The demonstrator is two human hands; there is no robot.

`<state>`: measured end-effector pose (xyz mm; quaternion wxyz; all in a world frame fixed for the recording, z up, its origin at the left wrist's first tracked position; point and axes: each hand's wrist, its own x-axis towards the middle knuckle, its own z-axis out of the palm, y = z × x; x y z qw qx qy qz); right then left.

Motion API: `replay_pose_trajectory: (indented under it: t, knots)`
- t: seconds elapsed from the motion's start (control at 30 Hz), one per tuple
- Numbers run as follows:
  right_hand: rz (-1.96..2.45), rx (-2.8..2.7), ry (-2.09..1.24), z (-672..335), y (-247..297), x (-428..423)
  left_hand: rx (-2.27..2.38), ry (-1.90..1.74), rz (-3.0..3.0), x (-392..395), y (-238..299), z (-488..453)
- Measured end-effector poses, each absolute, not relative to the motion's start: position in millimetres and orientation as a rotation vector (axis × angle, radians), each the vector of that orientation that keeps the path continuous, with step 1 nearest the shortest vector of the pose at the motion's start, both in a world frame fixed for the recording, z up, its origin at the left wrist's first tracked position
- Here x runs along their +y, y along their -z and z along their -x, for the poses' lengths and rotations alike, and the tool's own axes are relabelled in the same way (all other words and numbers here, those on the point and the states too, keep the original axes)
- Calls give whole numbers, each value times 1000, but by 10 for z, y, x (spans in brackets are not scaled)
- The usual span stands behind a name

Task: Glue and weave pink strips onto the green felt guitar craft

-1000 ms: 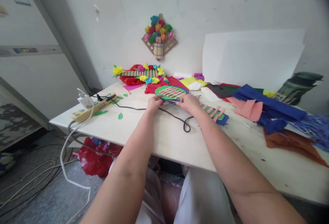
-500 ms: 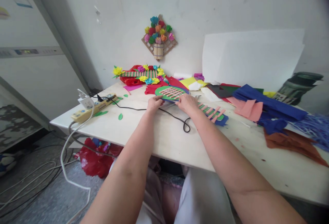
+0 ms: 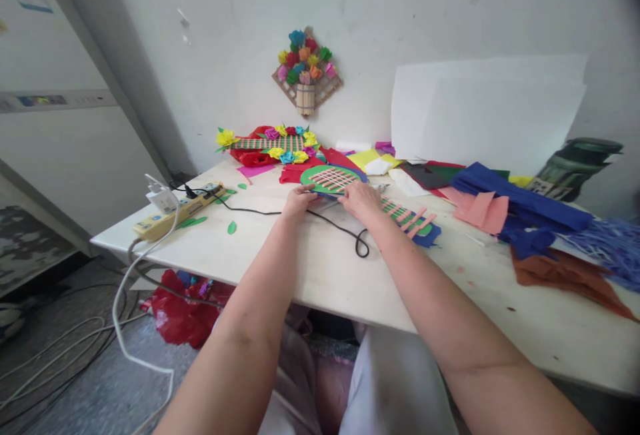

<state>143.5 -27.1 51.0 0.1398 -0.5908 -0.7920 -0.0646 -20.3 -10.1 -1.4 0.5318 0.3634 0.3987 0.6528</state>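
A guitar-shaped paper craft is between my hands, its round green body edged in blue and crossed by pink strips and white strings. Its long neck reaches to the right past my right wrist, with loose-ended pink strips across it. My left hand grips the near left edge of the body, fingers bent around it. At the near right edge, my right hand is closed on the craft, its fingertips partly hidden. A black cord runs along the table just below both hands.
A yellow power strip with plugs stands at the left. A flower-trimmed paper guitar lies at the back. On the right are blue crepe paper, pink paper, brown paper and a dark green bottle.
The view has shifted slightly, so everything sits a little further left. Both hands keep their hold on the paper guitar, with no clear movement of it.
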Motion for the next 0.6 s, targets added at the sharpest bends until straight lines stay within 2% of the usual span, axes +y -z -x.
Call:
replay_pose_trajectory:
  t: [0.6]
  knots:
    - [1713, -2282, 183, -1422, -519, -279, 1105, -1669, -704, -136, -39, 170]
